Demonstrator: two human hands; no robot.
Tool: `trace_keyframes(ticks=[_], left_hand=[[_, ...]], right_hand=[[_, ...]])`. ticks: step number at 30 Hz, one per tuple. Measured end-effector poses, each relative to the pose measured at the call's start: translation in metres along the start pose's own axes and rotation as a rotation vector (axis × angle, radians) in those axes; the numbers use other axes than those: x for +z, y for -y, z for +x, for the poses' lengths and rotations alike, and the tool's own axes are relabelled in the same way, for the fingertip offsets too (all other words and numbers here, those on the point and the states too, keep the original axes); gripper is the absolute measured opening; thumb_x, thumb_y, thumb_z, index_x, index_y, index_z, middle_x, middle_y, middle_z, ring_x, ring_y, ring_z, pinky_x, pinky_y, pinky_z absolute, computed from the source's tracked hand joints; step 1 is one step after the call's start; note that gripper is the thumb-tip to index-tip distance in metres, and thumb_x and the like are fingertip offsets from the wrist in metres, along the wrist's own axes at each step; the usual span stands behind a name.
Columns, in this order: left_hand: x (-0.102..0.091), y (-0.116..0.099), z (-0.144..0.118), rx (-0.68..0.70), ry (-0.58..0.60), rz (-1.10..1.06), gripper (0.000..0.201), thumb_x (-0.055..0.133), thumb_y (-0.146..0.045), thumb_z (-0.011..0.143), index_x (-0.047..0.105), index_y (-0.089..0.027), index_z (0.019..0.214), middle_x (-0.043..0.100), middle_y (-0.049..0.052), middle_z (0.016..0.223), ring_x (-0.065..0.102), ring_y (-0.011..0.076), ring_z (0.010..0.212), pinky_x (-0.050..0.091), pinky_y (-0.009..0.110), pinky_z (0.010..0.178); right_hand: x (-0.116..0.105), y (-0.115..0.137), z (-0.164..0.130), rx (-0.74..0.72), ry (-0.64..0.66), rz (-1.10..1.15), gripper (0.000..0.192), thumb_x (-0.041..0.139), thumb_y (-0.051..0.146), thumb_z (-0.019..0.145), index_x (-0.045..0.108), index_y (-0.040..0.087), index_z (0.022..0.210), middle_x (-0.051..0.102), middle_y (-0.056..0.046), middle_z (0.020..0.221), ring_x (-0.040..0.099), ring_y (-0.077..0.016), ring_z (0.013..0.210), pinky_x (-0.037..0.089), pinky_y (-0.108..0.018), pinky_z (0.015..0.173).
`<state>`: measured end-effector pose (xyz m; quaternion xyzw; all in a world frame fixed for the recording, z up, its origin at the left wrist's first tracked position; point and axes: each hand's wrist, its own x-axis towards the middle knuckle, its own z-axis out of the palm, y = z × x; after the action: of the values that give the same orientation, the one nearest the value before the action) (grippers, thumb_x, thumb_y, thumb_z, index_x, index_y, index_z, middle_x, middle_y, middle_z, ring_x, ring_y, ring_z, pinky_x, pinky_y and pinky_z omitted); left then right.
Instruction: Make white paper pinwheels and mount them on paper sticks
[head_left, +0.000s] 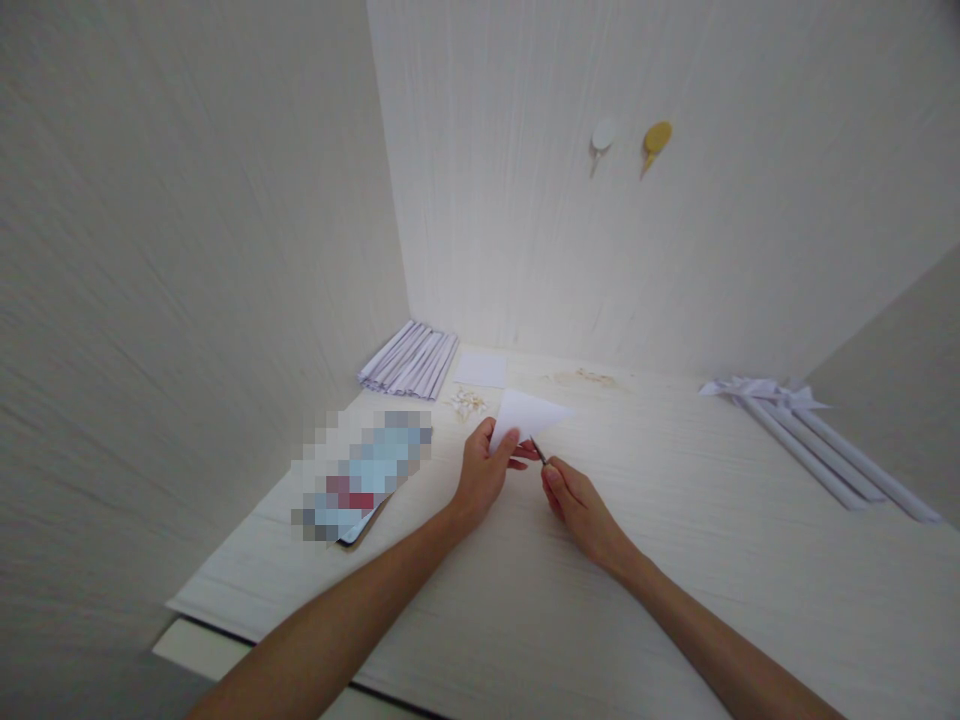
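Observation:
A white piece of paper (529, 415), triangular and pointing right, is pinched by my left hand (484, 470), with the thumb on top and some fingers beneath. My right hand (574, 500) is closed round a slim pointed metal tool (538, 452). Its handle is hidden in the fist, so I cannot tell whether it is scissors or a blade. The dark tip points up and left, close to the paper's lower edge and my left fingertips. Behind the paper lies a flat white square sheet (481, 369).
Rolled white paper tubes (411, 362) lie in the back left corner. Tubes with pointed paper ends (814, 445) lie at right. Small scraps (469, 403) sit near the square sheet. A phone (375, 480) with a blurred screen lies left. White and yellow hooks (658, 138) are on the wall.

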<state>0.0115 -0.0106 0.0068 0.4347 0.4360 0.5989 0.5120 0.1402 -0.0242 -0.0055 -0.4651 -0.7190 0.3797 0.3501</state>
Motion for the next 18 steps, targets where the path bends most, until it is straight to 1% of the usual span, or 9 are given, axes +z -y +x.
trace_keyframes(ticks=[7, 11, 18], left_hand=[[-0.0036, 0.0017, 0.004, -0.01, 0.043, -0.031, 0.016, 0.056, -0.029, 0.067, 0.054, -0.013, 0.069, 0.064, 0.003, 0.062, 0.062, 0.0143, 0.057, 0.045, 0.02, 0.048], [-0.004, 0.0001, 0.004, -0.016, 0.04, -0.042, 0.015, 0.057, -0.027, 0.066, 0.056, -0.012, 0.068, 0.064, 0.004, 0.061, 0.062, 0.0153, 0.057, 0.045, 0.021, 0.048], [-0.0023, -0.001, 0.0012, 0.005, 0.03, -0.003, 0.018, 0.055, -0.03, 0.068, 0.056, -0.012, 0.07, 0.065, 0.005, 0.065, 0.063, 0.0159, 0.061, 0.046, 0.022, 0.051]], right_hand=[[-0.0014, 0.0025, -0.0013, -0.001, 0.012, -0.022, 0.038, 0.023, 0.048, 0.083, 0.032, 0.021, 0.059, 0.035, 0.004, 0.052, 0.032, -0.0109, 0.047, 0.026, -0.024, 0.044], [-0.0012, 0.001, -0.0011, -0.007, 0.015, -0.013, 0.037, 0.023, 0.047, 0.083, 0.032, 0.021, 0.059, 0.035, 0.004, 0.052, 0.032, -0.0108, 0.047, 0.026, -0.024, 0.044], [0.0, -0.0022, 0.0003, 0.007, 0.005, 0.027, 0.036, 0.025, 0.047, 0.083, 0.033, 0.021, 0.06, 0.034, 0.004, 0.051, 0.031, -0.0101, 0.045, 0.025, -0.023, 0.041]])
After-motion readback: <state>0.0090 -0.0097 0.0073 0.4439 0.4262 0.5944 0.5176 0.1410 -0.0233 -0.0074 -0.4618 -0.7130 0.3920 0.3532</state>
